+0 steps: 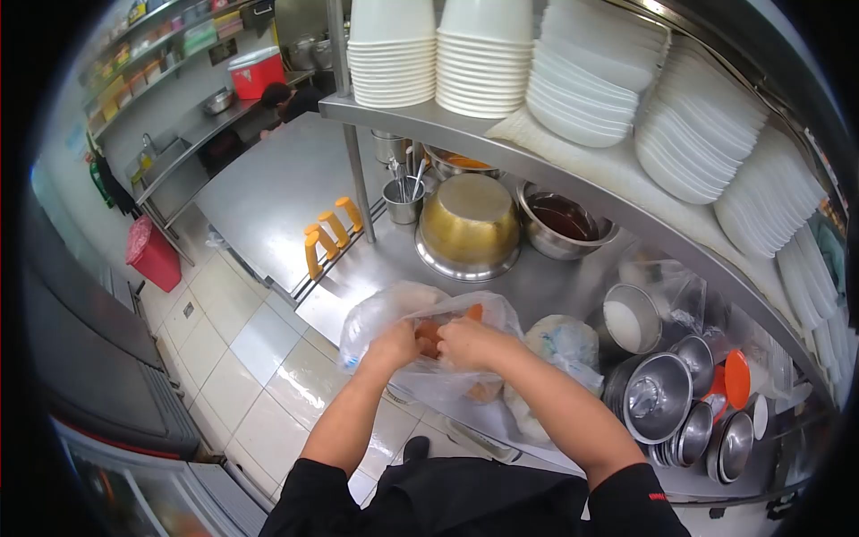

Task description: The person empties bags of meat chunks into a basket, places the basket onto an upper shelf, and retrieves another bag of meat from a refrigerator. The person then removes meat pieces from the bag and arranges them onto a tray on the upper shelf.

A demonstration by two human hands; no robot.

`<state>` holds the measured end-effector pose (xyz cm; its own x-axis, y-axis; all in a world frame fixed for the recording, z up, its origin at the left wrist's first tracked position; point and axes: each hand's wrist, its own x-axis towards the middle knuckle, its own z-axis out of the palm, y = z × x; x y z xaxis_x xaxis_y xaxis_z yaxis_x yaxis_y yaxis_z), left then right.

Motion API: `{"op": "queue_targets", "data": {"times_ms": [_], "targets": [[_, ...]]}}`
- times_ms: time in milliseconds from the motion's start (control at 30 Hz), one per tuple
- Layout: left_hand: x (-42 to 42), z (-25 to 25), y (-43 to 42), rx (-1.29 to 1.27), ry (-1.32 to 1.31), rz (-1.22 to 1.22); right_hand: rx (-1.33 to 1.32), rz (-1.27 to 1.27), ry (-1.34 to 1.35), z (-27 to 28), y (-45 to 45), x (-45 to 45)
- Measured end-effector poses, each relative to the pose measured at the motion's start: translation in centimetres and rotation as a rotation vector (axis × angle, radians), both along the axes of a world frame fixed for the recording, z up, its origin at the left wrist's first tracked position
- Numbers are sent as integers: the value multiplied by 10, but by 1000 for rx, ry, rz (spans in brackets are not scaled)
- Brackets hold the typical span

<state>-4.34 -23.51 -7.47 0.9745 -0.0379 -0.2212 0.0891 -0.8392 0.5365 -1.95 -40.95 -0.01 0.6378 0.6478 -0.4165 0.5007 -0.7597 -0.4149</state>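
Note:
A clear plastic bag (365,324) lies at the counter's front edge, with orange-brown pieces (429,337) inside. Their kind I cannot make out, as fingers and plastic cover much of them. At the bag's mouth, my left hand (394,345) is closed, its fingertips gathered on the plastic beside the pieces. My right hand (469,344) is closed too, close against the left, and grips the bag from the other side. An orange tip (474,311) sticks up just beyond the right knuckles. Right of that hand sits another filled plastic bag (562,345) with whitish contents.
Behind stand an upturned metal bowl (470,219), a bowl of dark sauce (565,219) and a utensil cup (403,199). Steel bowls (658,398) crowd the right. A shelf (555,166) with stacked white bowls overhangs the counter. One person (291,103) is at the far left.

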Motion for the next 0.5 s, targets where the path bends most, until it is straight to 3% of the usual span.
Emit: {"op": "queue_targets", "data": {"times_ms": [33,100,133,200,300,400,500], "targets": [[8,-6,14,-90,-114,0,-168,-30,-23,-13,12,12],[22,-10,35,-278,-341,8,-93,-189,-175,-40,21,27],[35,6,40,-274,-252,25,-52,-266,-257,-45,24,32],[54,47,47,-262,-67,61,-40,-339,-165,-40,31,38],[106,-27,62,-183,-81,-104,2,-448,-162,-33,43,33],[79,-4,47,133,-260,-329,-70,-426,-232,-47,47,30],[84,-4,40,346,-268,-622,-187,-318,-179,-68,47,6]]}}
